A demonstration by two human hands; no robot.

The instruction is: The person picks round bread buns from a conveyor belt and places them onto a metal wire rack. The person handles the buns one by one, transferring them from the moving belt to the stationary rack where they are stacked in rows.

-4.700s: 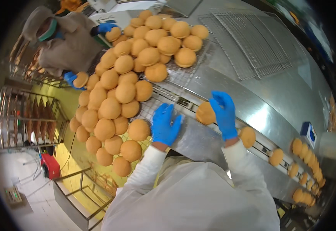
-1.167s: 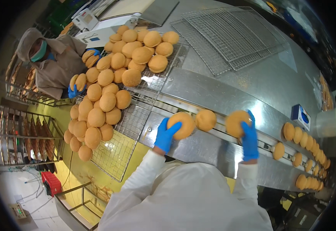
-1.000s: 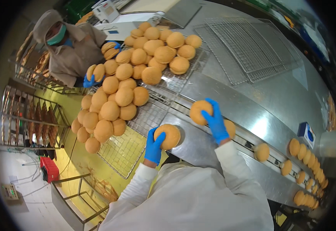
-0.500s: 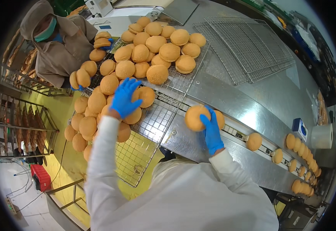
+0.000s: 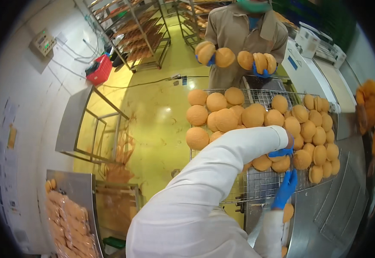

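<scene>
Many round golden buns [image 5: 252, 115] are heaped on a wire rack [image 5: 234, 195]. My left hand [image 5: 281, 152], in a blue glove, is low among the buns in the middle of the heap. My own sleeve and wrist hide part of it, so its grip does not show. Just nearer, my right hand [image 5: 285, 188], also blue-gloved, reaches over the rack's near part. Its fingers are stretched out toward the bun [image 5: 302, 159] at the heap's near edge, and no bun shows in it.
Across the rack a co-worker [image 5: 246, 41] holds buns in both gloved hands. A conveyor with a bun [image 5: 288, 212] runs beside my right forearm. Wire racks [image 5: 338, 193] lie on the metal table at right. Bagged buns [image 5: 69, 223] lie at lower left; a metal frame [image 5: 78, 124] stands left.
My view has swung left. My right hand has gone from a bun above the conveyor to the rack, with no bun visible in it. The co-worker now holds buns raised off the rack.
</scene>
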